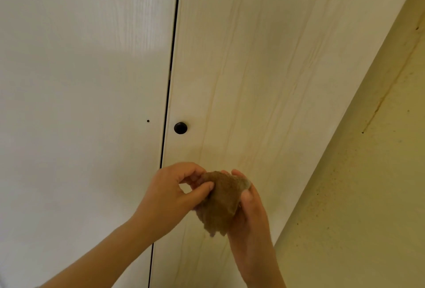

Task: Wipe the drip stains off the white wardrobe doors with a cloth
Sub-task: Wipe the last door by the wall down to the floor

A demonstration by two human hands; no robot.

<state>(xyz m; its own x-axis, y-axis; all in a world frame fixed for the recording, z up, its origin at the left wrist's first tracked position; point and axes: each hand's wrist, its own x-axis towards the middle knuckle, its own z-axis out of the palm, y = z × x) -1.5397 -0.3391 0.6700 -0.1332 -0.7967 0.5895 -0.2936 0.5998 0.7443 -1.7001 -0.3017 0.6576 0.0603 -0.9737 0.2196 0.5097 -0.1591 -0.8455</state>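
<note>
Two doors checked. Left door (80, 103): apparently clean. Black knob (180, 128) just right of the gap. Below it, left hand (170, 198) pinching brown cloth (220, 205), right hand (250, 216) cupping it, clear of the panel, likely refolding for a fresh face. Right door (310, 46): long faint drip stains (219, 80) remaining. Speckled wall (368, 195) beyond.

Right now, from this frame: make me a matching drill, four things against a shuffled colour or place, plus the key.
1 cloth
2 knob
3 left door
4 wall

A black, on the right door beside the gap
B brown, held by the left hand and right hand
C yellowish, speckled, far right
D white, small dark dot near its edge

Pairs: 1-B, 2-A, 3-D, 4-C
</note>
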